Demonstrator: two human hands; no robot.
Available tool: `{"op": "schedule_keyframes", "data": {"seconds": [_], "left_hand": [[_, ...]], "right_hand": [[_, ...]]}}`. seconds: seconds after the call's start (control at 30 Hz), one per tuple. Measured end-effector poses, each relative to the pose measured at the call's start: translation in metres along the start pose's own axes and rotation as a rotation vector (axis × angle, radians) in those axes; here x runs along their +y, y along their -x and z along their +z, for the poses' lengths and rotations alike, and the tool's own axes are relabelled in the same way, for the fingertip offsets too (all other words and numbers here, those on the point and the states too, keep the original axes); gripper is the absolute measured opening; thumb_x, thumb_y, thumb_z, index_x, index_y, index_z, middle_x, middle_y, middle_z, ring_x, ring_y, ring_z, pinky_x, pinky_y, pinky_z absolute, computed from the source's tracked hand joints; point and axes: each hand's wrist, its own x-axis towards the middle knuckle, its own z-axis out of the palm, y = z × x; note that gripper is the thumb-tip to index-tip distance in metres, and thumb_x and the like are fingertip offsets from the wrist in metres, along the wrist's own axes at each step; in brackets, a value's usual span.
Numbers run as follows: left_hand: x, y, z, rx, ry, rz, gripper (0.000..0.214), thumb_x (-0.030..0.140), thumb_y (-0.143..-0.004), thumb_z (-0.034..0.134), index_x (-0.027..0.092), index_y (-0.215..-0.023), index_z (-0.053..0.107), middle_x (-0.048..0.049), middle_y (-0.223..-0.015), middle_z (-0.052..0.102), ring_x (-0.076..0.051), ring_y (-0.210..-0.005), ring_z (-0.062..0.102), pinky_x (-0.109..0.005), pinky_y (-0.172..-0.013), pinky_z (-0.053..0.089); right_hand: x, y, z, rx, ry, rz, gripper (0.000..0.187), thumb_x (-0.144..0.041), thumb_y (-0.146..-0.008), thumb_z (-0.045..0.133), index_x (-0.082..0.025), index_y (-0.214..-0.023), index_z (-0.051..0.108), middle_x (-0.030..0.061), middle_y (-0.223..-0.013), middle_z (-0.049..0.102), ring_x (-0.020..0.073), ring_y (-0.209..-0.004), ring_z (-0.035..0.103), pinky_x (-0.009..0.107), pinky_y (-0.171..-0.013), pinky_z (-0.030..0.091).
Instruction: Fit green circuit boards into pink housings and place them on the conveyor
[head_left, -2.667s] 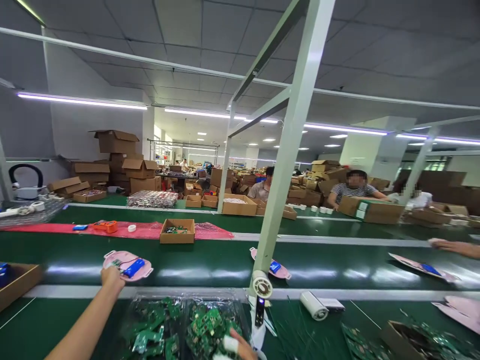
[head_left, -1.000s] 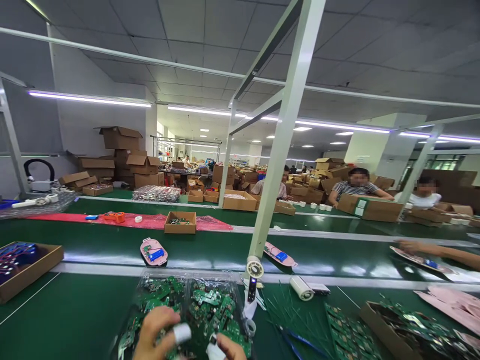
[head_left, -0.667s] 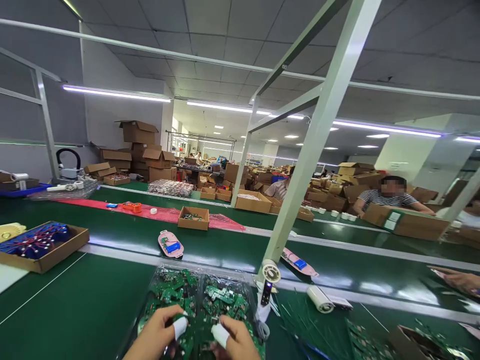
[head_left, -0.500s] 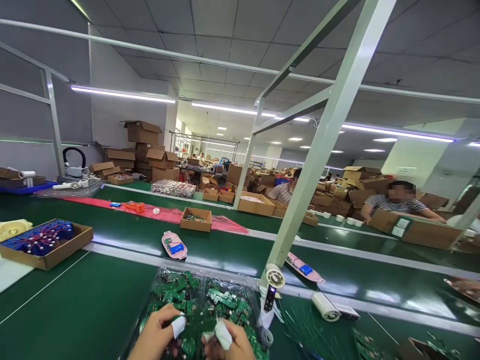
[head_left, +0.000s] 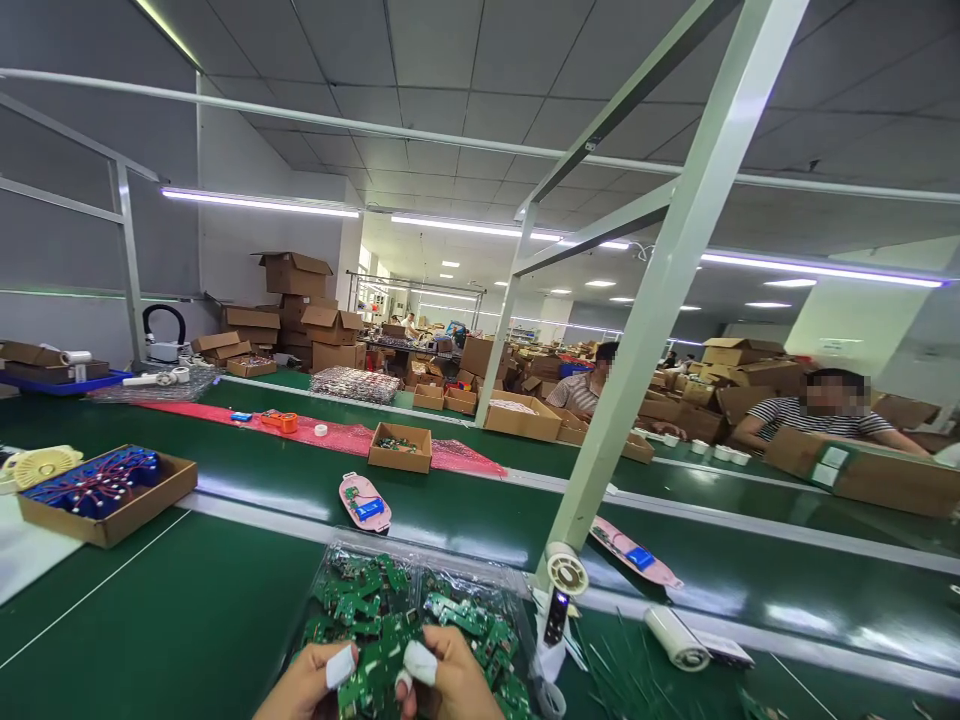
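Note:
My left hand (head_left: 306,684) and my right hand (head_left: 459,676) are close together at the bottom of the view, each thumb covered in white wrapping. Between them they grip a green circuit board (head_left: 381,662), seemingly a panel of joined boards, by its two sides. My right fingers curl beneath its edge. Under and behind my hands, a clear plastic tray (head_left: 330,552) holds many loose green circuit boards (head_left: 472,618). The lower part of the held board is cut off by the frame.
Pink shells with blue batteries (head_left: 365,502) (head_left: 634,553) lie on the green belt beyond. A slanted metal post (head_left: 637,350) rises right of the tray, beside a white fan (head_left: 559,600). At left is a carton of blue battery packs (head_left: 109,500). Co-workers sit across the line.
My hands have come together on a green circuit board, now raised and visible between them. The camera has tilted slightly, and the pink shells appear farther right.

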Motion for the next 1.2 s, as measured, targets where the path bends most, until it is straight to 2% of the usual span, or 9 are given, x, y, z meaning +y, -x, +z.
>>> {"op": "schedule_keyframes", "data": {"seconds": [0.1, 0.27, 0.4, 0.57, 0.73, 0.87, 0.97, 1.07, 1.2], "left_hand": [[0.005, -0.001, -0.002, 0.036, 0.140, -0.070, 0.048, 0.057, -0.060, 0.078, 0.011, -0.048, 0.068, -0.0071, -0.055, 0.061, -0.006, -0.047, 0.042, -0.016, -0.039, 0.026], [0.018, 0.001, -0.005, 0.150, 0.077, -0.060, 0.038, 0.048, -0.063, 0.080, 0.011, -0.073, 0.077, -0.0116, -0.071, 0.072, -0.007, -0.054, 0.053, -0.012, -0.041, 0.034], [0.013, -0.001, -0.009, 0.193, 0.182, -0.088, 0.044, 0.048, -0.057, 0.084, 0.011, -0.081, 0.076, -0.0119, -0.074, 0.073, -0.005, -0.050, 0.052, -0.011, -0.039, 0.035], [0.012, -0.006, -0.018, 0.388, 0.059, 0.095, 0.046, 0.052, -0.047, 0.086, 0.016, -0.057, 0.060, 0.0058, -0.051, 0.048, -0.005, -0.046, 0.041, -0.016, -0.041, 0.038], [0.013, -0.010, -0.023, 0.439, -0.084, 0.110, 0.050, 0.060, -0.050, 0.080, 0.019, -0.066, 0.056, 0.0070, -0.060, 0.044, -0.008, -0.053, 0.040, -0.023, -0.051, 0.044], [0.016, -0.013, -0.039, 0.522, -0.399, 0.094, 0.031, 0.045, -0.053, 0.073, 0.020, -0.060, 0.056, 0.0053, -0.052, 0.046, -0.012, -0.050, 0.040, -0.028, -0.051, 0.039], [0.026, -0.013, -0.053, 0.592, -0.670, 0.160, 0.025, 0.035, -0.055, 0.063, 0.020, -0.075, 0.066, -0.0061, -0.078, 0.068, -0.027, -0.078, 0.057, -0.039, -0.076, 0.044], [0.031, -0.010, -0.058, 0.627, -0.844, 0.246, 0.039, 0.035, -0.059, 0.054, 0.021, -0.092, 0.067, -0.0116, -0.109, 0.066, -0.034, -0.110, 0.051, -0.047, -0.099, 0.034], [0.020, -0.007, -0.056, 0.595, -0.948, 0.279, 0.042, 0.034, -0.063, 0.050, 0.019, -0.100, 0.065, -0.0132, -0.116, 0.063, -0.033, -0.115, 0.051, -0.049, -0.102, 0.036]], "right_hand": [[-0.003, -0.015, 0.009, -0.023, -0.021, -0.028, 0.055, -0.063, -0.043, 0.080, -0.017, -0.055, 0.052, -0.0041, -0.042, 0.051, 0.0054, -0.033, 0.039, 0.022, -0.039, 0.038], [-0.020, -0.022, 0.016, -0.091, 0.056, -0.121, 0.044, -0.045, -0.057, 0.082, -0.015, -0.048, 0.052, -0.0025, -0.045, 0.052, 0.0072, -0.042, 0.049, 0.020, -0.046, 0.038], [-0.022, -0.025, 0.017, -0.138, 0.078, -0.126, 0.043, -0.049, -0.059, 0.079, -0.014, -0.048, 0.056, -0.0025, -0.048, 0.053, 0.0068, -0.044, 0.048, 0.019, -0.045, 0.037], [-0.010, -0.033, 0.018, 0.028, 0.082, -0.174, 0.042, -0.052, -0.062, 0.076, -0.015, -0.061, 0.056, -0.0042, -0.049, 0.051, 0.0059, -0.043, 0.043, 0.019, -0.043, 0.034], [-0.009, -0.033, 0.018, 0.145, 0.120, -0.207, 0.049, -0.066, -0.065, 0.063, -0.021, -0.076, 0.047, -0.0069, -0.061, 0.044, 0.0072, -0.052, 0.042, 0.020, -0.046, 0.037], [-0.025, -0.047, 0.000, 0.151, 0.409, -0.084, 0.039, -0.057, -0.085, 0.051, -0.019, -0.076, 0.046, -0.0064, -0.062, 0.047, 0.0056, -0.048, 0.041, 0.018, -0.043, 0.034], [-0.046, -0.058, -0.023, 0.113, 0.753, 0.032, 0.033, -0.044, -0.092, 0.053, -0.015, -0.078, 0.057, -0.0050, -0.065, 0.056, 0.0060, -0.049, 0.049, 0.020, -0.046, 0.041], [-0.071, -0.052, -0.047, 0.105, 1.078, 0.018, 0.025, -0.038, -0.092, 0.057, -0.014, -0.091, 0.063, 0.0000, -0.086, 0.065, 0.0130, -0.073, 0.063, 0.030, -0.068, 0.053], [-0.087, -0.020, -0.076, 0.070, 1.445, 0.009, 0.020, -0.032, -0.090, 0.061, -0.016, -0.100, 0.065, 0.0037, -0.104, 0.067, 0.0192, -0.097, 0.063, 0.042, -0.089, 0.050]]}}
